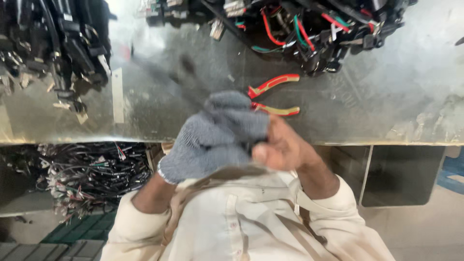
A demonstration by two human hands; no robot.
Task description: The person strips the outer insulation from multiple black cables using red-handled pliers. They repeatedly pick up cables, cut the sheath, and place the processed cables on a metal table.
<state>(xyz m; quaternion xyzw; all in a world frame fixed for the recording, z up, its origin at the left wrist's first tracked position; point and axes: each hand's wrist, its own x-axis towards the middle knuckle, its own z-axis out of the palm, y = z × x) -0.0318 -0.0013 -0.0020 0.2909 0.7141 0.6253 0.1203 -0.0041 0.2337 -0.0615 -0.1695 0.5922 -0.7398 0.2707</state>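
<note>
My left hand [212, 140] wears a grey knit glove and is raised in front of my chest, just before the table edge. Its fingers curl toward my right hand, and blur hides whether they hold anything. My bare right hand [282, 150] presses against it from the right, its thumb and fingers pinching the grey glove [237, 116] at the fingertips. A small dark spot shows where the two hands meet. Behind the hands, red-and-yellow-handled pliers [273, 96] lie on the metal table [367, 106] with their handles spread.
Bundles of black cable with red and green wires [309, 29] are heaped at the table's back right. Black connectors and cables [58, 43] pile up at the back left. More wire harnesses [87, 174] lie below the table on the left, above a green crate [82, 227].
</note>
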